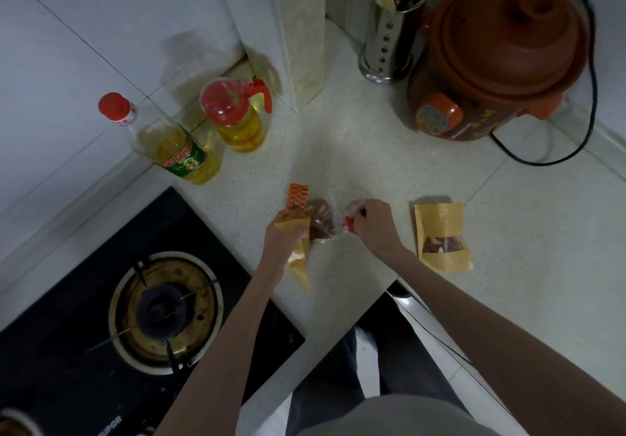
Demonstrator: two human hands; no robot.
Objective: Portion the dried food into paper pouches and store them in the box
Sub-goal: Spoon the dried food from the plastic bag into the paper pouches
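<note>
The left hand fingers pinch an empty paper pouch and the right hand fingers grip the clear bag of dried food, so a bad tip could spill food onto the surface.

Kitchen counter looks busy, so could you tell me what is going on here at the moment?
A person is portioning dried food at the counter. The left hand grips a brown paper pouch, and the right hand holds the edge of a clear plastic bag of brown dried pieces lying between the hands. To the right, a second paper pouch lies flat, brown pieces showing through its window. No storage box is in view.
</note>
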